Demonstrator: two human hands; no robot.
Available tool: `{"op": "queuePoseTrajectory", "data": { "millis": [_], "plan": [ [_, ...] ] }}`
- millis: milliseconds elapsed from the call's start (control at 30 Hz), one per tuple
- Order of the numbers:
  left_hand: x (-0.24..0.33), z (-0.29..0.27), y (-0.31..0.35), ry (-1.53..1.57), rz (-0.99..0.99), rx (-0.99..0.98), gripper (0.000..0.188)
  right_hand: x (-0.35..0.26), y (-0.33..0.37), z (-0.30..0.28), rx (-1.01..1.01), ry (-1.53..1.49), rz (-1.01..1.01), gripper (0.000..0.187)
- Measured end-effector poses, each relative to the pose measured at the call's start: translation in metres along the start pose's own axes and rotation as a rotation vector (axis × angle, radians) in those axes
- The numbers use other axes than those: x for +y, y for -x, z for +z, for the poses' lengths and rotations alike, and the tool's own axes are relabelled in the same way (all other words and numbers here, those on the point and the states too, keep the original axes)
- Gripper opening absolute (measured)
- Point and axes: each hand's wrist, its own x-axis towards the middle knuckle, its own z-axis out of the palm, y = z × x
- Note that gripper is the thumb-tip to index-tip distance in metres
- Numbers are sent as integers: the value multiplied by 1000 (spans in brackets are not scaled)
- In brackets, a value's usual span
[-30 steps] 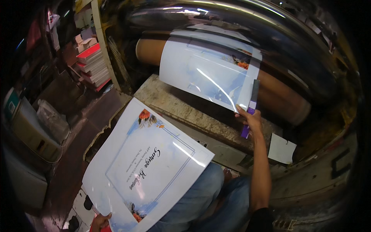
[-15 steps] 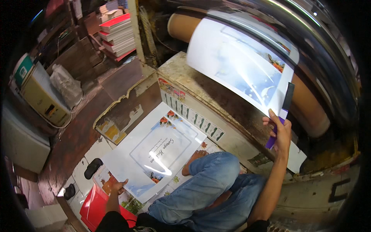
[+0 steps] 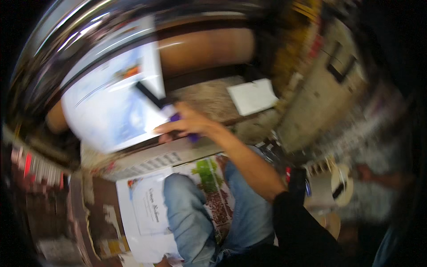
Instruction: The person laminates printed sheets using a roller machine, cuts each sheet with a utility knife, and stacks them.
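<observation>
My right hand (image 3: pixel 189 120) is closed round a purple-handled tool (image 3: pixel 150 95) with a flat black end. Its fingertips are at the lower right corner of a glossy printed sheet (image 3: pixel 104 104), which hangs from a shiny metal roller (image 3: pixel 75 38); blur hides whether they pinch it. A second printed sheet (image 3: pixel 144 222), with a frame and script lettering, lies on the floor by my bent knee (image 3: pixel 189 209). At the bottom edge a bit of my left hand (image 3: pixel 164 261) shows beside that sheet, its fingers mostly out of sight.
A brown roll (image 3: pixel 207 48) runs behind the hanging sheet. On the worn ledge (image 3: pixel 202 95) lies a white paper piece (image 3: pixel 252 97). Another person's hand (image 3: pixel 367 172) is at the right, near a pale round object (image 3: pixel 341 184). Red-covered stacks (image 3: pixel 42 171) stand far left.
The view has swung to the right, blurring the picture. My right hand still holds the purple tool, its black end now over the hanging sheet. My left hand has nearly left the view.
</observation>
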Motion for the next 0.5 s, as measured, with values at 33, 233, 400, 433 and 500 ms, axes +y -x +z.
{"op": "queuePoseTrajectory", "data": {
  "millis": [33, 233, 400, 433, 500],
  "plan": [
    [-2, 26, 24, -10, 91, 13, 29, 15, 13, -21, -64, -32, -48, 34],
    [130, 207, 216, -61, 488, -565, 32, 71, 116, -127, -106, -312, -218, 30],
    [262, 290, 321, 159, 753, -1023, 47, 69, 137, -134, -214, -346, -295, 36],
    [279, 309, 332, 186, 822, -1067, 55, 70, 143, -137, -230, -332, -274, 37],
    [294, 345, 386, 619, 713, -1709, 78, 79, 154, -147, -252, -291, -271, 39]
  ]
}}
